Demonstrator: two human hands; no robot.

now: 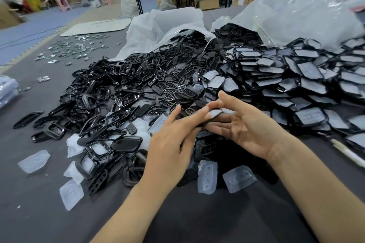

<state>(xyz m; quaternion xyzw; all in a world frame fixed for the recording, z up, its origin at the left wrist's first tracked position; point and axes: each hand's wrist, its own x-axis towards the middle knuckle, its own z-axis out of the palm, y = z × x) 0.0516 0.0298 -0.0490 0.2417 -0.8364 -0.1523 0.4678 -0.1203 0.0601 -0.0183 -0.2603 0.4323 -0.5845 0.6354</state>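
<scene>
Both hands meet at the middle of the head view over a dark grey table (pixel 217 213). Between them is a black key-fob frame with a translucent pad in it (pixel 214 115). My left hand (pixel 173 146) pinches its near end with the fingertips. My right hand (pixel 245 122), palm up, holds the far end with fingers and thumb curled round it. A heap of loose black frames and button plates (pixel 138 89) lies to the left. A stack of frames fitted with pads (pixel 296 77) lies to the right.
Loose translucent silicone pads (pixel 207 178) lie near my wrists and at the left (pixel 34 161). Two white plastic bags (pixel 167 25) spill parts at the back. Small metal pieces (pixel 79 47) are scattered far left. A pale stick (pixel 347 152) lies at the right edge.
</scene>
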